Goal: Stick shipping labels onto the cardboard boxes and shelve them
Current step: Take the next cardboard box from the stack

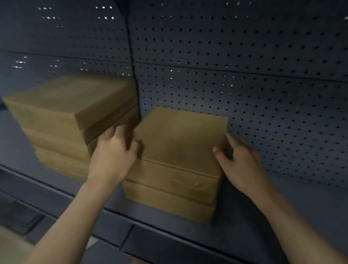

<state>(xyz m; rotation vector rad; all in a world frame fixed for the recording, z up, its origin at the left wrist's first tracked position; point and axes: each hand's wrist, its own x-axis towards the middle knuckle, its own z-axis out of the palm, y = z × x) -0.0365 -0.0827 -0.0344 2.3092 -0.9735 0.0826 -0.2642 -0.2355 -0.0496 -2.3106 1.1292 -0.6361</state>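
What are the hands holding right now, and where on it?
The top box of the right-hand stack: the left hand grips its left edge, the right hand its near right corner.

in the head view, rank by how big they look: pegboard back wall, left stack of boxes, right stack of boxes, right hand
1. pegboard back wall
2. left stack of boxes and right stack of boxes: look alike; the right one is nearer, so unranked
3. right hand

Open shelf [336, 212] right of the near stack [180, 144]; taller stack [70, 103] (just beside) blocks left.
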